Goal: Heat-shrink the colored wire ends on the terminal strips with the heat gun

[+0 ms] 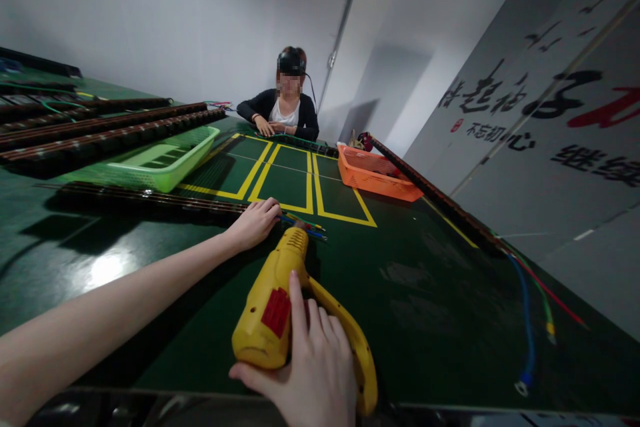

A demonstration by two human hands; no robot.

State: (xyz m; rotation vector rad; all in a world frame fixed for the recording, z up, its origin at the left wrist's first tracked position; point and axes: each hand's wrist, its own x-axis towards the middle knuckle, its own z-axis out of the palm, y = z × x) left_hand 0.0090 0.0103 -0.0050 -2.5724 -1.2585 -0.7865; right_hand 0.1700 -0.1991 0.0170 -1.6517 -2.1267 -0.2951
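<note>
Head view: the right hand (313, 363) wraps around the handle of a yellow heat gun (280, 300), and its wrist is cut off at the bottom edge. The gun's tip points at some colored wires (305, 223). The left hand (255, 221) presses down on the end of a long dark strip (145, 199), fingers curled; what is under the fingers is hidden. All this lies on a dark green desk (425, 293) with yellow lines. Farther off sit a green basket (167, 161) and an orange basket (375, 173). Another person (281, 110) sits at the far end, before a plain white wall (175, 13).
</note>
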